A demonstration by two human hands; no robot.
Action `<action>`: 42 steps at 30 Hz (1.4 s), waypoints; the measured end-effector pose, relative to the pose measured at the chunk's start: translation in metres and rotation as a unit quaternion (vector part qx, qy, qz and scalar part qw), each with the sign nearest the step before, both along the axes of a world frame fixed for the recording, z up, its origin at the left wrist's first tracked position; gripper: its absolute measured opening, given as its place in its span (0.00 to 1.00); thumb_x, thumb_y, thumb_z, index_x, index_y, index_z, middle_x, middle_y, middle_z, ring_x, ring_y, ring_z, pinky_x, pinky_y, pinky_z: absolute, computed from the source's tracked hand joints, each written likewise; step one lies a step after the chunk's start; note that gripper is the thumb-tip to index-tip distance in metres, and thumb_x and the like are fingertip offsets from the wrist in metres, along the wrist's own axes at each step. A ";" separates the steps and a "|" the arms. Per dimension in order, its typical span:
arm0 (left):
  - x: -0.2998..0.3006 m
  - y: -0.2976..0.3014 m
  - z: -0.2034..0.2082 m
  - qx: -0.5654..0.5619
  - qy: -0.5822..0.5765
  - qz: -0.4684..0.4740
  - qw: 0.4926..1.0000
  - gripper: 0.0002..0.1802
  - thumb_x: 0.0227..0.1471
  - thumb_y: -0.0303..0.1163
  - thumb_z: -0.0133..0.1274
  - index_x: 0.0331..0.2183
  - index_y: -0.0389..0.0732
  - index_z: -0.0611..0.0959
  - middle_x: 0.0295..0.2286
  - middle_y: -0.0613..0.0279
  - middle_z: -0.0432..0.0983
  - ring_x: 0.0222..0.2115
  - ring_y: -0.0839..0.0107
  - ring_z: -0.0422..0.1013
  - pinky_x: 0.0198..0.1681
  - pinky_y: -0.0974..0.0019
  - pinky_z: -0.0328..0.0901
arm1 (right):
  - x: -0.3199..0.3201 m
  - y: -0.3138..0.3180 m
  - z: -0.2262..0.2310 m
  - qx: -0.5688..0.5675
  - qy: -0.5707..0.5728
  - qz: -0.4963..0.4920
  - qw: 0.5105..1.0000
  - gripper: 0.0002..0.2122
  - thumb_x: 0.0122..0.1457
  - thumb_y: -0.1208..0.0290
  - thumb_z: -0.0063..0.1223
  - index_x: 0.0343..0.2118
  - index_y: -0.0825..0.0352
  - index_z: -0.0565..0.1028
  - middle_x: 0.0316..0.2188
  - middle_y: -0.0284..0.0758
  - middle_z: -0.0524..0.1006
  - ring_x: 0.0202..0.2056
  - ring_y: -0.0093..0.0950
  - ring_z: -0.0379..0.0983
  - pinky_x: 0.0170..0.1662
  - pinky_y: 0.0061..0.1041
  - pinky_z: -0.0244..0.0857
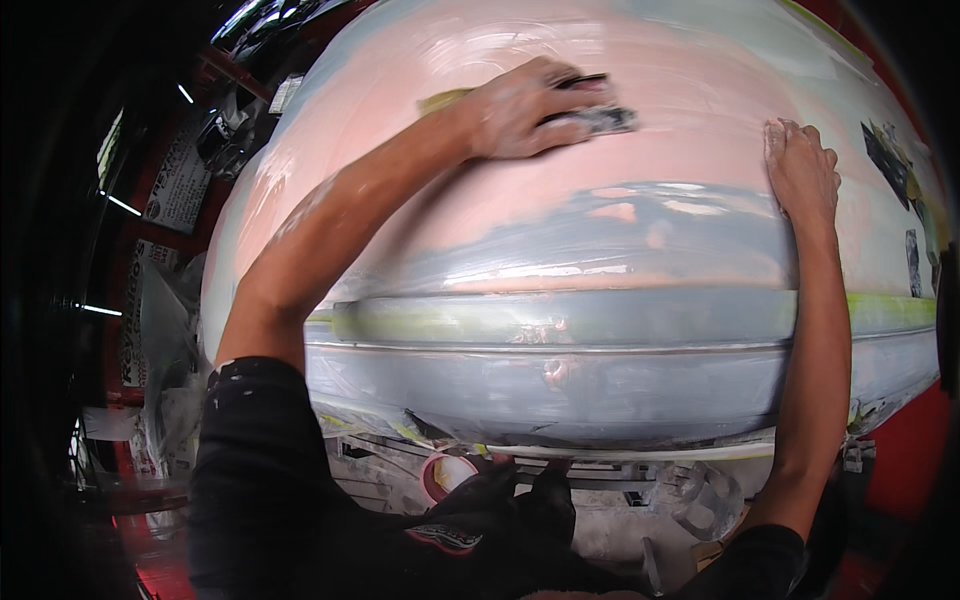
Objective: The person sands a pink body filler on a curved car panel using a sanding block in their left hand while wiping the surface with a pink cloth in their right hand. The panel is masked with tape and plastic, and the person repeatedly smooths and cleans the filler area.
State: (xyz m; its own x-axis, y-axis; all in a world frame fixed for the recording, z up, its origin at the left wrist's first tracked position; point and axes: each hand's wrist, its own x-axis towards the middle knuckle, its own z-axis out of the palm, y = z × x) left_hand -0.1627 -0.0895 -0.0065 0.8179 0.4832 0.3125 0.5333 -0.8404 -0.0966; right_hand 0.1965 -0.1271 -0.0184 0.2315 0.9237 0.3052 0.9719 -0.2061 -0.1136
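A large curved vehicle body panel point(690, 130), patched in pink, grey and pale green and smeared with wet-looking whitish streaks, fills the middle of the head view. My left hand point(525, 110) is closed over a sanding block point(615, 121) that lies against the pink area. The block's dark, whitish-smeared end shows past the fingers, and a tan piece point(443, 100) sticks out behind the wrist. Further right, my right hand point(803, 172) rests on the panel with its fingers curled in. Whatever those fingers might hold is hidden.
Dark and tan sheets, seemingly sandpaper point(892, 165), lie on the panel's right side, with a dark strip point(913, 262) nearer me. Below the panel's lower edge stands a pink bucket point(447, 476) with pale contents. Clear plastic sheeting point(165, 350) hangs at the left.
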 end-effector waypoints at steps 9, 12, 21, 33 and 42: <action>0.026 0.038 0.003 0.000 0.004 0.039 0.999 0.29 0.64 0.52 0.50 0.59 0.49 0.78 0.55 0.36 0.71 0.55 0.42 0.68 0.62 0.49 0.62 | -0.009 0.007 -0.002 0.003 -0.013 -0.008 1.000 0.22 0.72 0.53 0.36 0.59 0.61 0.74 0.58 0.42 0.71 0.57 0.54 0.66 0.59 0.56 0.61; 0.027 0.054 -0.015 0.044 -0.039 0.068 0.996 0.29 0.63 0.53 0.50 0.59 0.49 0.78 0.50 0.41 0.77 0.53 0.43 0.70 0.61 0.51 0.64 | -0.017 0.005 -0.001 0.003 -0.019 0.008 1.000 0.22 0.72 0.53 0.35 0.58 0.60 0.74 0.58 0.42 0.71 0.57 0.54 0.67 0.59 0.55 0.61; -0.019 -0.054 -0.002 -0.030 0.005 0.041 0.999 0.29 0.62 0.52 0.52 0.59 0.49 0.78 0.57 0.38 0.70 0.58 0.45 0.67 0.62 0.49 0.64 | 0.007 0.009 -0.008 -0.011 -0.039 -0.029 0.999 0.23 0.72 0.51 0.34 0.59 0.59 0.73 0.58 0.42 0.71 0.57 0.54 0.67 0.58 0.58 0.62; -0.063 -0.115 -0.007 -0.025 0.009 0.052 0.998 0.27 0.61 0.50 0.54 0.57 0.50 0.80 0.56 0.37 0.70 0.53 0.46 0.70 0.57 0.49 0.68 | 0.018 0.018 -0.013 -0.004 -0.066 -0.028 0.997 0.24 0.72 0.49 0.34 0.60 0.57 0.73 0.58 0.42 0.71 0.57 0.57 0.67 0.57 0.62 0.62; -0.044 -0.033 -0.005 0.006 -0.016 0.162 0.987 0.30 0.62 0.54 0.52 0.59 0.48 0.78 0.54 0.40 0.73 0.53 0.44 0.69 0.62 0.54 0.63 | -0.001 0.021 -0.016 0.013 -0.060 0.009 0.998 0.23 0.72 0.49 0.34 0.59 0.57 0.73 0.56 0.42 0.72 0.57 0.58 0.67 0.57 0.62 0.63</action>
